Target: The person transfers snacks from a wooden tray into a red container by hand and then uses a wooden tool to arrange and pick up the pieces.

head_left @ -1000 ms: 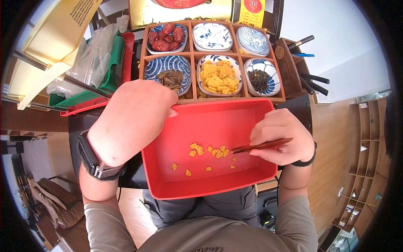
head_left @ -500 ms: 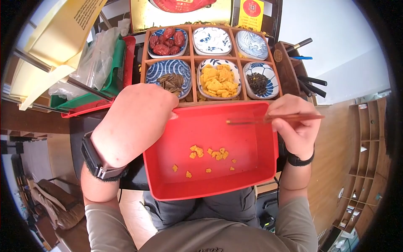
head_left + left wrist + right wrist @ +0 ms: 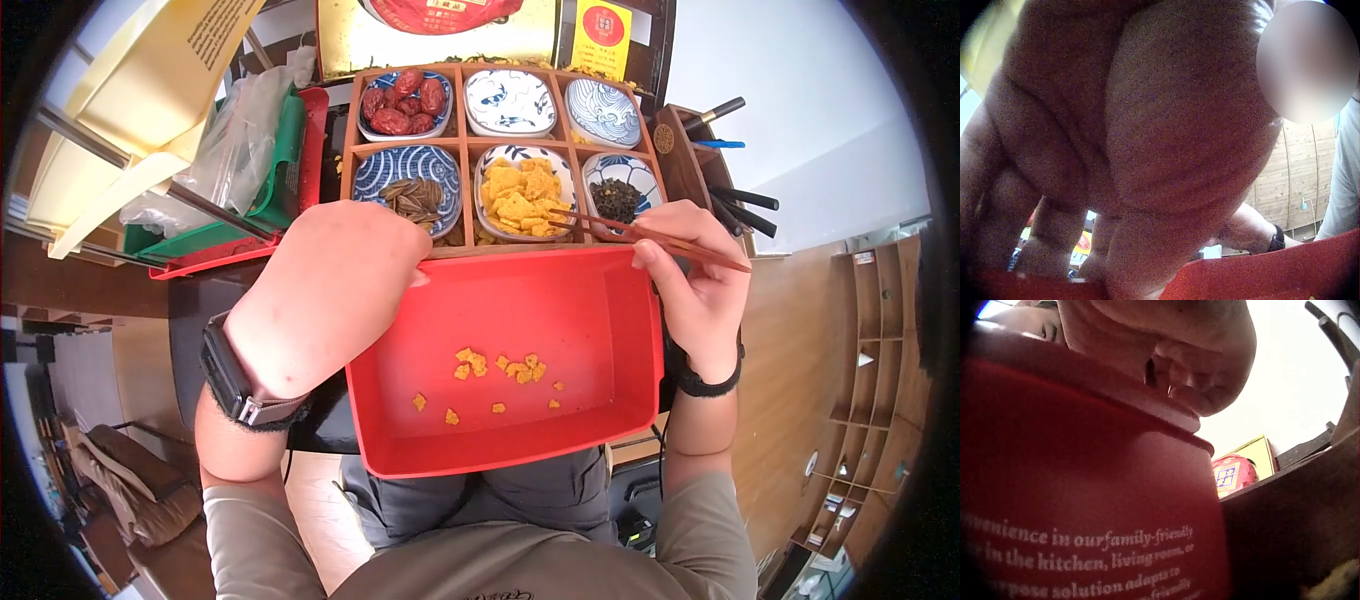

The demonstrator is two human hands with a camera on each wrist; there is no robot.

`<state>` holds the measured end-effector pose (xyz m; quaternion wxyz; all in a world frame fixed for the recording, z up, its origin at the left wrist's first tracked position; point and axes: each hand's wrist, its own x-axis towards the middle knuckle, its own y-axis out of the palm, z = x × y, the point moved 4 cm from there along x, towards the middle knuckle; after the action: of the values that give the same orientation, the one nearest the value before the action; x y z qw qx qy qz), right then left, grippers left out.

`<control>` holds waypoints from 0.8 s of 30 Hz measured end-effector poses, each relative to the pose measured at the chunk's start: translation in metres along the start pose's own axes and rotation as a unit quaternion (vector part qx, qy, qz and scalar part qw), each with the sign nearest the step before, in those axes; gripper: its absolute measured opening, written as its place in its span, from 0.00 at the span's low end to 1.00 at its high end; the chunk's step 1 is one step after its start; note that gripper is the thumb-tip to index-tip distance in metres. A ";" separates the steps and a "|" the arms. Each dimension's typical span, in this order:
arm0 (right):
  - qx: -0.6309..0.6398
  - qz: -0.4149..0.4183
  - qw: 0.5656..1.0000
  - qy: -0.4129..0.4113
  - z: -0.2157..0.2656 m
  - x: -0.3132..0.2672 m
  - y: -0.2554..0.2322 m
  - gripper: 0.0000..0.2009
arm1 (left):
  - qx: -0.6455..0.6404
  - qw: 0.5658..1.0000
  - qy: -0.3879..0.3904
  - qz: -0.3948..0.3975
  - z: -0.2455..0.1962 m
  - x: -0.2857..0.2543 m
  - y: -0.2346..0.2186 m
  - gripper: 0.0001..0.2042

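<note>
My left hand (image 3: 330, 285) holds the far left rim of the red bin (image 3: 520, 310); in the left wrist view its palm (image 3: 1172, 112) fills much of the picture, fingers reaching down to the red edge. Several small yellow pieces (image 3: 520, 370) lie on the bin's floor. In my right hand (image 3: 700, 285) are reddish-brown chopsticks (image 3: 650, 236), their tips slightly apart at the front right of the dish of yellow chunks (image 3: 522, 195). No piece is visible between the tips. The right wrist view shows the hand (image 3: 1179, 350) above the bin's wall (image 3: 1097, 487).
A wooden divided tray (image 3: 465, 150) also holds dishes of red dates (image 3: 405, 105), brown seeds (image 3: 415, 200) and dark leaves (image 3: 615, 200), plus two patterned dishes. A green bin (image 3: 285, 170) with a plastic bag stands left; a wooden pen holder (image 3: 680, 150) stands right.
My right hand has risen from low inside the red bin to its far right corner, swinging the chopstick tips up to the yellow chunks' dish. The left hand keeps its grip.
</note>
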<state>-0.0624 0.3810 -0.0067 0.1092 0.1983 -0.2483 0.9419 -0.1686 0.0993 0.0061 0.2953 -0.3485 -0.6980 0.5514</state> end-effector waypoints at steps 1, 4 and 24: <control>0.003 -0.003 1.000 0.000 -0.001 0.000 0.000 0.08 | 0.000 1.000 -0.001 0.002 0.000 0.000 0.000 0.07; 0.009 -0.006 1.000 0.010 -0.001 0.001 0.000 0.08 | 0.003 1.000 -0.002 0.002 0.000 0.000 0.001 0.07; 0.114 0.296 0.948 -0.006 0.013 -0.002 0.006 0.10 | 0.019 1.000 0.001 0.002 -0.002 0.000 0.001 0.08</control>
<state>-0.0586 0.3695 0.0003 -0.1994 0.1330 -0.1877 0.9525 -0.1668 0.1000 0.0059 0.3012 -0.3446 -0.6864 0.5652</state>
